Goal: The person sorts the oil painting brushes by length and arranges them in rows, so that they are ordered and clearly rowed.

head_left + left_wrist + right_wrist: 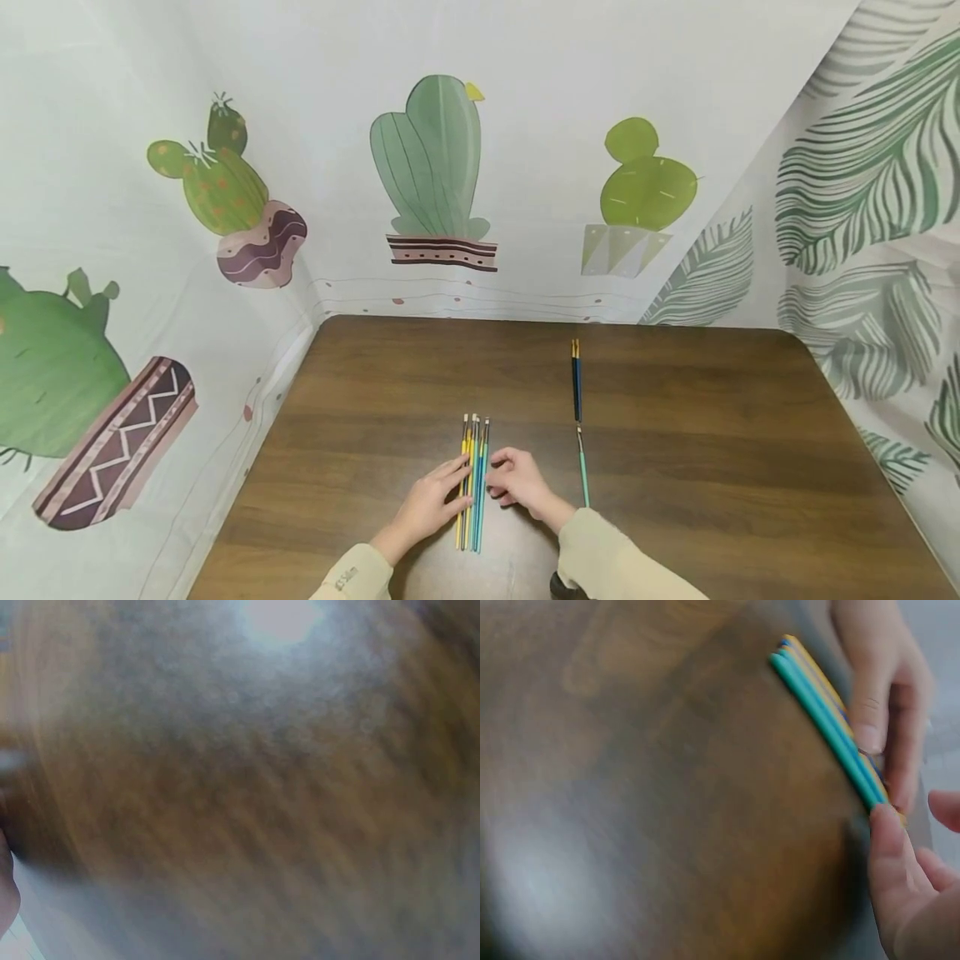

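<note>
Several paintbrushes lie side by side on the table, bristles toward the back; they include yellow brushes [460, 529] on the left and turquoise brushes [480, 521] on the right. From the left, my left hand [429, 502] rests its fingers and thumb on the yellow side. My right hand [521, 482] is at the turquoise side, its fingers loosely bent. In the right wrist view, the right thumb [887, 836] touches the turquoise handles and the left thumb [870, 724] lies against the bundle. The left wrist view is mostly blurred table.
Two dark blue paintbrushes [577, 387] lie at the back right of the brown table [697, 433]. A green-handled brush [584, 475] lies in front of them, its lower end by the right sleeve. A dark object [562, 587] shows partly under that sleeve. Printed cloth [540, 167] hangs behind.
</note>
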A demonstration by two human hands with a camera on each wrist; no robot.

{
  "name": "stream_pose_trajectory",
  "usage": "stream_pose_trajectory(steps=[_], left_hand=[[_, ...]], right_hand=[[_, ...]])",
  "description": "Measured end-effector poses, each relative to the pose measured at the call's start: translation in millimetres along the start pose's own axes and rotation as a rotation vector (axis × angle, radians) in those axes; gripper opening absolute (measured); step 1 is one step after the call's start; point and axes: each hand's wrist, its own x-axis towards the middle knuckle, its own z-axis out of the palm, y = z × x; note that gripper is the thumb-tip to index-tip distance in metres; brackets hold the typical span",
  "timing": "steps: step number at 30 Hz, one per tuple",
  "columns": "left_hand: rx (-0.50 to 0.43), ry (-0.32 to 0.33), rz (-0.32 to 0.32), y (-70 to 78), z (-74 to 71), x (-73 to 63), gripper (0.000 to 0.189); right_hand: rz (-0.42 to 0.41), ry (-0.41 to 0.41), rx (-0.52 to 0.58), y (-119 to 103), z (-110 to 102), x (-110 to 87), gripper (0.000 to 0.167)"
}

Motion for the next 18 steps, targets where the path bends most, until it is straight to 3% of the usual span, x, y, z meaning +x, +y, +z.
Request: stream_pose_trajectory(steps=[8,12,18], left_hand=[[0.002,-0.004,-0.003,-1.1,0.0,0.0,0.052],[0.010,-0.005,-0.004,-1.5,0.9,-0.5,0.052],[0.002,-0.004,-0.008,-0.5,0.5,-0.6,0.052]], right_hand=[[-0.128,0.165,-0.289,11,18,4.4,0.036],[-0.129,0.184,-0.386,8,20,2.1,0.039],[-0.119,0.192,-0.445,6,21,0.5,0.039]])
